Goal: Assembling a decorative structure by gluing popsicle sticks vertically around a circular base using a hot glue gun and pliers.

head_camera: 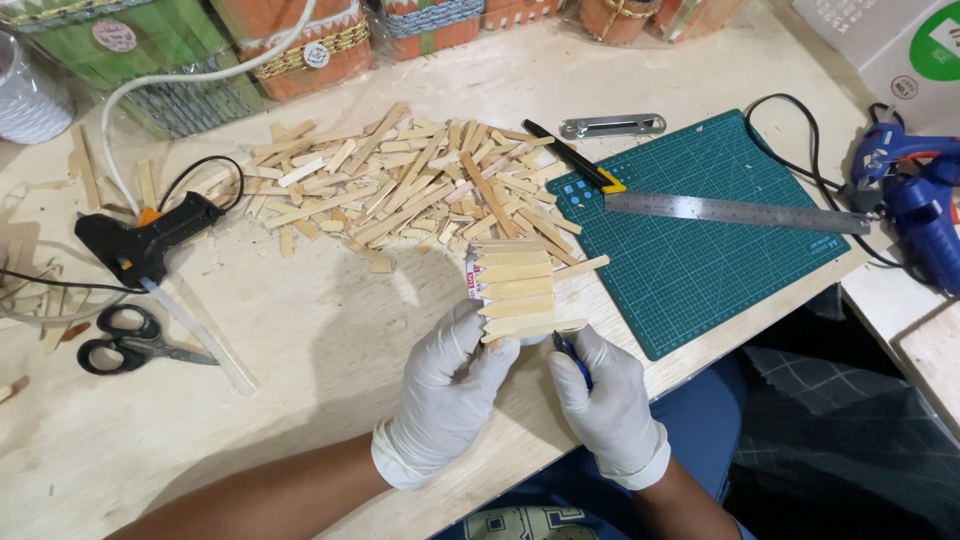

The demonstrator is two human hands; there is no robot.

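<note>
Head view: 2 white-gloved hands work at the near edge of a pale wooden tabletop.
Cutting mat: green cutting mat to the right, with a steel ruler lying across it.
Stick pile: loose heap of flat wooden sticks in the middle, behind the hands.
Glue gun: black glue gun at left, black scissors just in front of it.
Stick panel: row of pointed sticks joined side by side, held above the tabletop edge, between the pile and the person.
Left hand: left hand, its grip closed on the panel's lower left edge.
Right hand: right hand, its grip closed round a blue pen whose tip meets the panel's bottom stick.
</note>
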